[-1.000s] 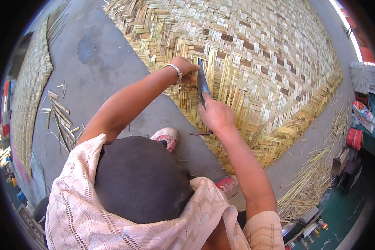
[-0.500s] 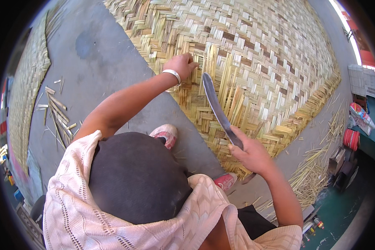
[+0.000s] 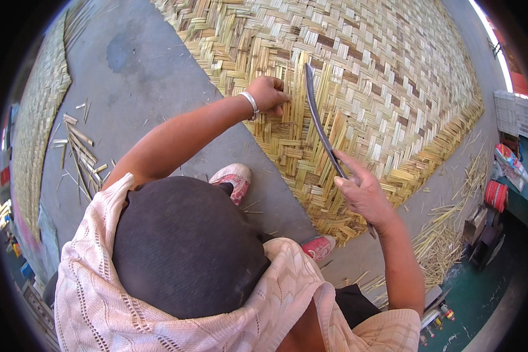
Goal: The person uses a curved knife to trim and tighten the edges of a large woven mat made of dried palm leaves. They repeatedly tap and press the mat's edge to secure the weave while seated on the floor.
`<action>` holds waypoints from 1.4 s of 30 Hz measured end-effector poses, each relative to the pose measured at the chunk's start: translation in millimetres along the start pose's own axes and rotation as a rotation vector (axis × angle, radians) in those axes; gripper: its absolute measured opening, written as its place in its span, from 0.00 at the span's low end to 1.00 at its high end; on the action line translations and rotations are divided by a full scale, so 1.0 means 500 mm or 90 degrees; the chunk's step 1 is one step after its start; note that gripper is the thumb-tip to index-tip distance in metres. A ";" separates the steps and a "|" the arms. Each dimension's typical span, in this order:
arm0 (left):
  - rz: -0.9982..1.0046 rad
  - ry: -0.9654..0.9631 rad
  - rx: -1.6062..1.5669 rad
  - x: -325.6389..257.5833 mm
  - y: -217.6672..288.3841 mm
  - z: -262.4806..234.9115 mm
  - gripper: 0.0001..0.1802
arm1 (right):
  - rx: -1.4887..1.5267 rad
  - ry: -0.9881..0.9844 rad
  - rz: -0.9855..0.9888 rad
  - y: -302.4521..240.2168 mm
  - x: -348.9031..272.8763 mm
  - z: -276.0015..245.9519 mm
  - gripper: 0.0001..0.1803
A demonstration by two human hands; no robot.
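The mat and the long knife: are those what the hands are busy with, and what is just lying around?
In use:
woven mat, under the left hand
long curved blade, held in the right hand

Lying about:
cut strips on the concrete floor
loose straw
second mat at far left
red roll
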State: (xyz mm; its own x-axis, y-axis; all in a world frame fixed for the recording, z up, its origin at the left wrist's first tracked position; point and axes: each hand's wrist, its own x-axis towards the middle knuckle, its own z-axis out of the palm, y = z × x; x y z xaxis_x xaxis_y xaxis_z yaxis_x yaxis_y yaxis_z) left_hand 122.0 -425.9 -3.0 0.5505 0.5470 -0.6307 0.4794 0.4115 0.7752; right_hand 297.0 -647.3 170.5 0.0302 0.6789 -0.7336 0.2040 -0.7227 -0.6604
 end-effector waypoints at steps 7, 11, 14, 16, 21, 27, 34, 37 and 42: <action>0.026 0.070 -0.047 -0.019 -0.015 0.006 0.11 | 0.119 -0.091 0.093 -0.005 0.049 0.031 0.31; 0.077 0.077 0.021 -0.016 -0.009 0.008 0.12 | 0.196 -0.120 0.075 -0.017 0.062 0.024 0.30; 0.073 0.096 -0.064 0.014 0.017 -0.009 0.13 | 0.103 -0.117 0.077 -0.013 0.043 0.006 0.32; 0.056 0.068 -0.093 0.043 0.042 -0.032 0.14 | -0.098 -0.109 -0.009 -0.003 0.029 -0.001 0.32; 0.042 0.032 -0.062 0.110 0.104 -0.068 0.14 | -0.589 -0.078 -0.015 0.018 0.051 -0.010 0.33; 0.334 0.191 0.516 0.132 0.107 -0.075 0.14 | -0.743 0.059 -0.035 0.013 0.139 -0.044 0.31; 0.491 0.184 0.801 0.109 0.093 -0.055 0.10 | -0.660 0.073 -0.017 0.029 0.229 -0.049 0.28; 0.666 0.094 0.755 0.039 0.097 -0.022 0.10 | -0.637 0.084 -0.001 0.033 0.245 -0.050 0.27; 0.087 -0.286 0.416 -0.098 0.082 -0.055 0.18 | -0.584 0.065 0.016 0.027 0.223 -0.062 0.28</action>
State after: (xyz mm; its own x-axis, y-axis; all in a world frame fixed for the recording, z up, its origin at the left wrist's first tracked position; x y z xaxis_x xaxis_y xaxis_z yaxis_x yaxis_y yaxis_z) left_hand 96.0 -415.9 60.6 0.7891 0.1589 -0.5934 0.6141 -0.2243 0.7567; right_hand 333.7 -577.3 84.7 0.1221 0.7046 -0.6991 0.8964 -0.3807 -0.2271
